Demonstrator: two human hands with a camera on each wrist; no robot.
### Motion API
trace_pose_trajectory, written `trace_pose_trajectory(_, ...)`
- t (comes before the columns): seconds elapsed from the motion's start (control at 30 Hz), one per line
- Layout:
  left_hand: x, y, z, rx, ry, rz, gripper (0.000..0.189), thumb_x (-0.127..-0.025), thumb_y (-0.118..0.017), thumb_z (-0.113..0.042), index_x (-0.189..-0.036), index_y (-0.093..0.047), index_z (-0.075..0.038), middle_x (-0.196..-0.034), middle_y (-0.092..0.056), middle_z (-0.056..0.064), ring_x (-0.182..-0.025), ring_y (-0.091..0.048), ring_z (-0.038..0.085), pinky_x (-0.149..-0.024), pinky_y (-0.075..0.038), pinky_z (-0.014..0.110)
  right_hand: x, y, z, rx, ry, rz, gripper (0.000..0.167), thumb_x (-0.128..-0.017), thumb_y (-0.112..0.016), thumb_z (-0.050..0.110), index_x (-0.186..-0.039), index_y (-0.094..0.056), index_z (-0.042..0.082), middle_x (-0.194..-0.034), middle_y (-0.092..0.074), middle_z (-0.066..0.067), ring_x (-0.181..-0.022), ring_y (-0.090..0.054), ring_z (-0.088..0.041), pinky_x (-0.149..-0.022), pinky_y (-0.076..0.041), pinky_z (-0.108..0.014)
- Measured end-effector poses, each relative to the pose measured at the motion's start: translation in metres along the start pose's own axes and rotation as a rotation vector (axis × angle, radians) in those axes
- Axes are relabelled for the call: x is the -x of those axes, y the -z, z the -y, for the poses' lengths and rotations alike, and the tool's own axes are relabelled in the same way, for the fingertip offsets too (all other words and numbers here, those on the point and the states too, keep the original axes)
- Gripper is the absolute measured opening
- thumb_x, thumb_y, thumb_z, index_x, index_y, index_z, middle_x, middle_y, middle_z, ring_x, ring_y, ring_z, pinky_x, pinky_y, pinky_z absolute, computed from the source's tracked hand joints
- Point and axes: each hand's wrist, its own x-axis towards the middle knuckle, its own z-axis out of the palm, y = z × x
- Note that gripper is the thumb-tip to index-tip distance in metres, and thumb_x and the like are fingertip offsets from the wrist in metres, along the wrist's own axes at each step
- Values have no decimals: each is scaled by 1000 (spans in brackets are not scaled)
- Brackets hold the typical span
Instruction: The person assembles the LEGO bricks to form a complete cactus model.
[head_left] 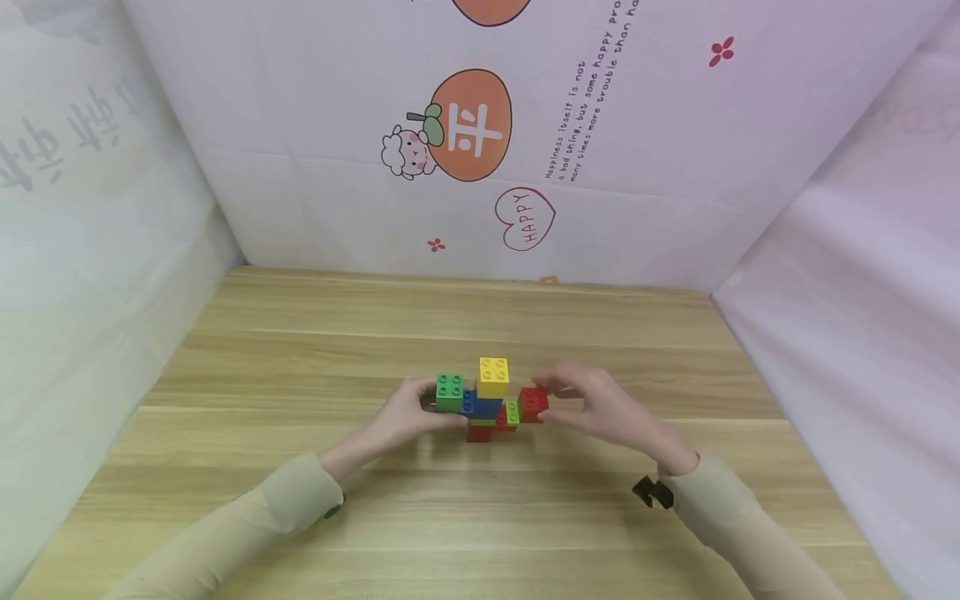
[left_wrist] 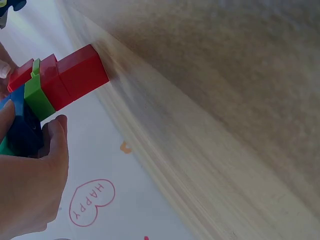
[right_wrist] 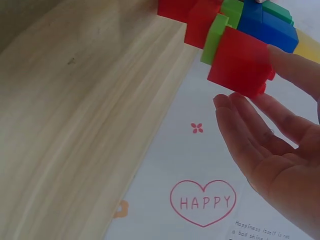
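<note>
Between the two hands stands a build of toy building bricks. Its lower red bricks [left_wrist: 70, 79] carry a light green brick [left_wrist: 38, 99], with a blue brick [head_left: 487, 407] above. A yellow brick [head_left: 492, 377] forms the top, and a green brick [head_left: 449, 393] juts out to the left. My left hand [head_left: 408, 412] grips the blue brick, thumb in front and fingers behind. On the right side, my right hand [head_left: 600, 404] pinches a red brick [right_wrist: 240, 61] between thumb and fingertips. That brick sits against a thin light green piece [right_wrist: 214, 40]; its studs face the palm.
The wood-grain table [head_left: 450, 525] extends around the build on all sides. A white printed sheet [head_left: 315, 208] rises behind its back edge, and further white sheets flank it left and right. A small black object [head_left: 654, 492] hangs at the right sleeve cuff.
</note>
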Motion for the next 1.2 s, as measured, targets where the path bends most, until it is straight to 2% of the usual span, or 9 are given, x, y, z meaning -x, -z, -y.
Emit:
trace_pose_trajectory(0.3,6,9,-2,41,-10,-9,55,-81,-81,-15,-131,-59,-8,-125,-68,13,-116,-66,28,-102,-55,39,2,-8,-5,2,0,-29,35,-85,-77,9,-118,-66,7,-114,-72,-8,-101,-71,-25,-85,-62,-34)
trace_pose_trajectory(0.57,10,17,-2,42,-39,-35,51,-81,-81,-16,-126,-61,-2,-126,-67,17,-118,-65,31,-101,-55,37,1,-11,-5,-5,2,-45,34,-85,-76,7,-118,-66,7,-113,-72,-8,-100,-71,-23,-84,-62,-33)
trace_pose_trajectory(0.97,4,19,-5,14,-35,-60,51,-83,-78,-16,-128,-59,-3,-123,-68,16,-113,-67,28,-99,-57,35,-5,-12,-9,-72,-97,-67,32,-86,-77,13,-116,-65,9,-115,-73,-9,-101,-72,-22,-86,-62,-39)
trace_pose_trajectory(1.2,-1,22,-3,15,-37,-82,51,-83,-78,-14,-128,-57,-2,-122,-68,17,-110,-67,26,-97,-57,34,-10,-12,-16,-111,-101,-68,29,-88,-75,14,-115,-66,8,-115,-73,-11,-103,-71,-24,-87,-62,-39)
